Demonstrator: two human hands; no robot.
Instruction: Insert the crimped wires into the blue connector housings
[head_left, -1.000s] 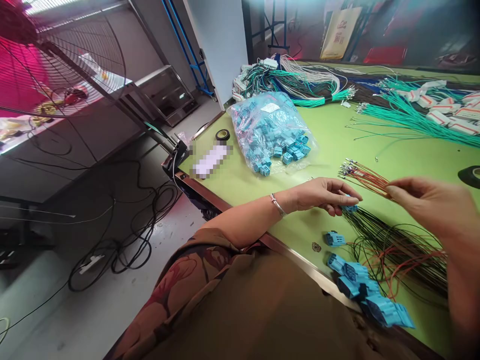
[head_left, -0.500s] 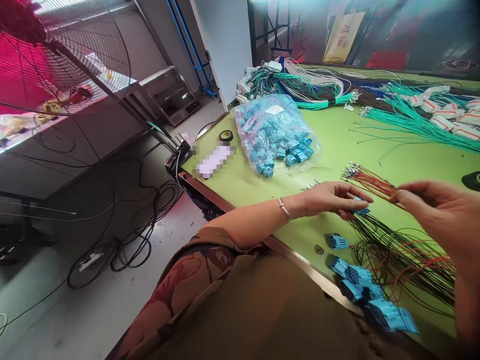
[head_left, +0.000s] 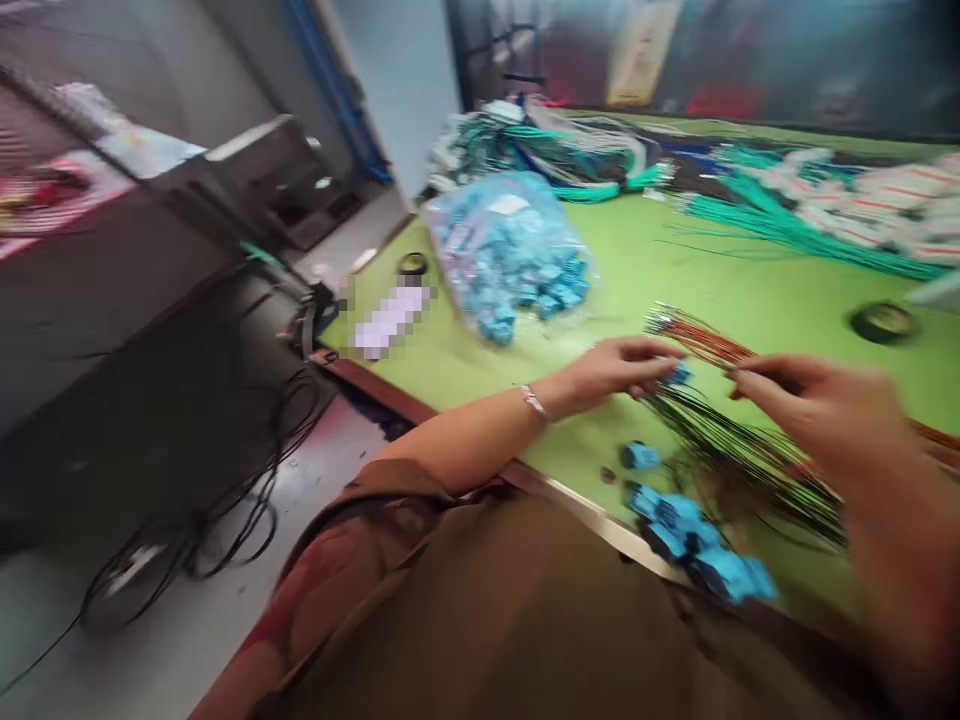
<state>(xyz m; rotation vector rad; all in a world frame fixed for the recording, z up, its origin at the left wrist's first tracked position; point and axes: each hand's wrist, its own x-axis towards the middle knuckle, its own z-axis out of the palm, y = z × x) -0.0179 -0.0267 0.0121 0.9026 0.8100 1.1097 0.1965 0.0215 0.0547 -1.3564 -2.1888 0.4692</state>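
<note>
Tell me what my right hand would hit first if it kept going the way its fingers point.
Probably the red wires: the right hand points left along them, with the left hand and its blue connector just beyond. Blur makes depth uncertain.

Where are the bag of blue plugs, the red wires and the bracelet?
bag (head_left: pixel 504 250), head view, middle of its clear plastic.
red wires (head_left: pixel 694 338), head view, mid-bundle.
bracelet (head_left: pixel 534 402), head view, band on the wrist.
</note>
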